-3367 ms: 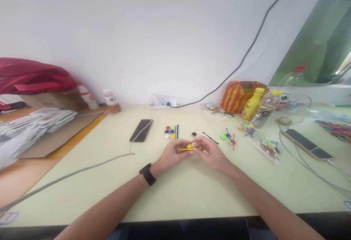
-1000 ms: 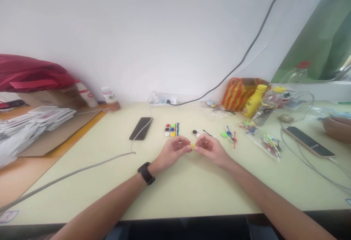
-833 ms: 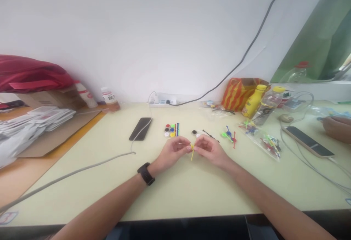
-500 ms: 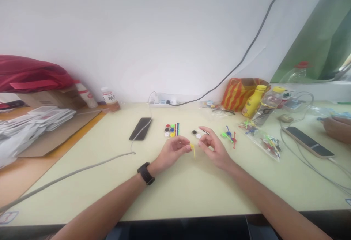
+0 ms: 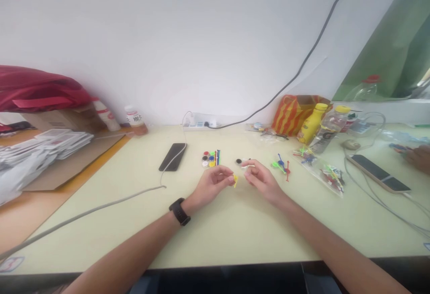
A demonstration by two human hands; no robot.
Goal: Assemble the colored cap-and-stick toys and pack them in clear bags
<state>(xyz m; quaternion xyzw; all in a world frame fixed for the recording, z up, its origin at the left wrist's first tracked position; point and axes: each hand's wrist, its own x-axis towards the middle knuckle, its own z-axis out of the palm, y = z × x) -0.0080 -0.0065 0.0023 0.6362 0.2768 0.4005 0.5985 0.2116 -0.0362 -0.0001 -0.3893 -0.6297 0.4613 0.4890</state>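
My left hand [image 5: 212, 184], with a black watch on its wrist, pinches a small yellow plastic piece [image 5: 235, 179] with a short stem hanging down. My right hand [image 5: 262, 180] sits just right of that piece with its fingers curled and the thumb and forefinger close together; whether they hold anything is hidden. Just beyond the hands on the pale table [image 5: 235, 231] lie a black disc [image 5: 238, 161] and a cluster of small coloured discs and sticks [image 5: 210, 159].
Loose coloured sticks [image 5: 281, 166] and a clear bag of parts [image 5: 324, 174] lie to the right. A phone [image 5: 172, 156] on a cable, a power strip [image 5: 200, 122], a yellow bottle [image 5: 311, 125], a second phone [image 5: 376, 174], and another person's hand [image 5: 419, 157] are also in view.
Both hands held the yellow piece together; the right hand let go and opened, then curled again close to the piece. The left hand keeps hold.
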